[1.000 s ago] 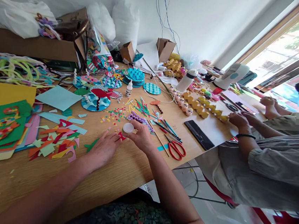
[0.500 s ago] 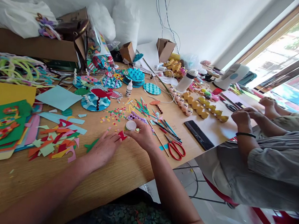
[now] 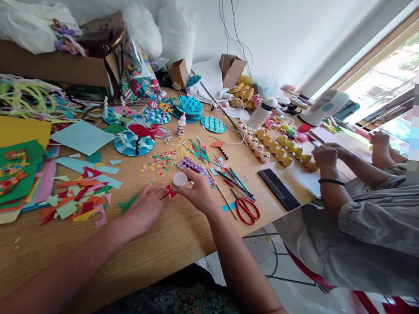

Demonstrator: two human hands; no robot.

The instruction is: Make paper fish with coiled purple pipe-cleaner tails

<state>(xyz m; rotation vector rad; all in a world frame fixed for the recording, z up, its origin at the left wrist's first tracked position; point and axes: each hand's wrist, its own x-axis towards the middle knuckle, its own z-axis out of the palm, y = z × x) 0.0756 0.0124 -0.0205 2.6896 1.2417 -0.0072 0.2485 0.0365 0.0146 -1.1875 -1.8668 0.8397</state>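
My right hand (image 3: 200, 191) grips a small round bottle (image 3: 179, 179), its whitish round end facing up, over a red paper piece (image 3: 171, 190). The bottle's lower end is hidden. My left hand (image 3: 148, 209) lies flat, fingers stretched out, with the fingertips at the edge of that red piece. Partly under this hand is a green paper cutout (image 3: 127, 205). Just beyond my right hand lie purple wavy pipe cleaners (image 3: 194, 165). Small coloured paper bits (image 3: 160, 160) are scattered ahead of both hands.
Paper scraps (image 3: 79, 196) and coloured sheets spread on the left. Red-handled scissors (image 3: 247, 211), pencils and a dark phone-like slab (image 3: 278, 189) lie on the right. A white glue bottle (image 3: 181, 124) stands behind. A co-worker's hands (image 3: 326, 156) are at the right edge.
My right hand and the bottle have shifted slightly left. My left hand stays in place. The co-worker's hands have moved left over the table.
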